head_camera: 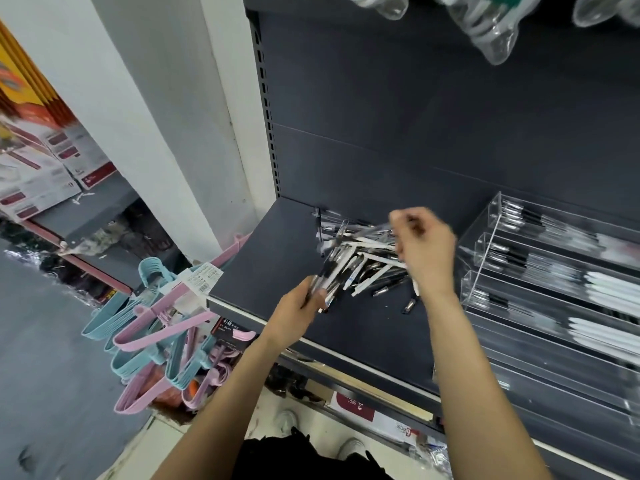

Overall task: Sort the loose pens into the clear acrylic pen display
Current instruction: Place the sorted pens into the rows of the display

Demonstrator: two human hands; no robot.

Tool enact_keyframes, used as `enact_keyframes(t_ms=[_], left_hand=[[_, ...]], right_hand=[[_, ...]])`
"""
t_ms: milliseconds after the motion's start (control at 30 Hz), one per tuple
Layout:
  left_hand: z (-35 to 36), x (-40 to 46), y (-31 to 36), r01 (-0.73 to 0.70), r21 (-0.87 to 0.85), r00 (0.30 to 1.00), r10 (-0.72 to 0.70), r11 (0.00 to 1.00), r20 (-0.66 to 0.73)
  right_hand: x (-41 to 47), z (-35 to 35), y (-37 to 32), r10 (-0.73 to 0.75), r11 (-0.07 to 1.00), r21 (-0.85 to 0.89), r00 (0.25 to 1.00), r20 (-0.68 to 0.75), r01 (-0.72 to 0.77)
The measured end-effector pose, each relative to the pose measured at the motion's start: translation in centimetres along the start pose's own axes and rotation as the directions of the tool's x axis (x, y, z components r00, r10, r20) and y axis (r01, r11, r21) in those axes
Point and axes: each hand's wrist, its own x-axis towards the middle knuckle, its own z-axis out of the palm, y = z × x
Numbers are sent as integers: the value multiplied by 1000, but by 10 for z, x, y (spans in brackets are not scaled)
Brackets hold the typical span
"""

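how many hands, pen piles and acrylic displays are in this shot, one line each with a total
hands: 2, the left hand gripping a few pens, the right hand pinching one above the pile
loose pen pile on the shelf: 1, single pens too blurred to count
clear acrylic pen display: 1, with several tiers
total: 4
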Motion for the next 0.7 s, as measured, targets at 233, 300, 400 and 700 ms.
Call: enact_keyframes(t_ms=[233,300,400,700], left_hand=[[6,5,19,150,-709,973,-230,689,-17],[15,10,30,115,-711,975,-214,694,-51],[25,12,41,54,-670,976,-181,740,-121],[30,13,36,22,-693,968,-188,721,-165]], right_hand=[[-38,-4,7,425,767,494,901,89,-410],[-57,15,15,516,704,498,846,132,-507],[-73,39,18,499,751,478,866,38,-454],[-92,65,15,-138,963,-241,989,-57,120]])
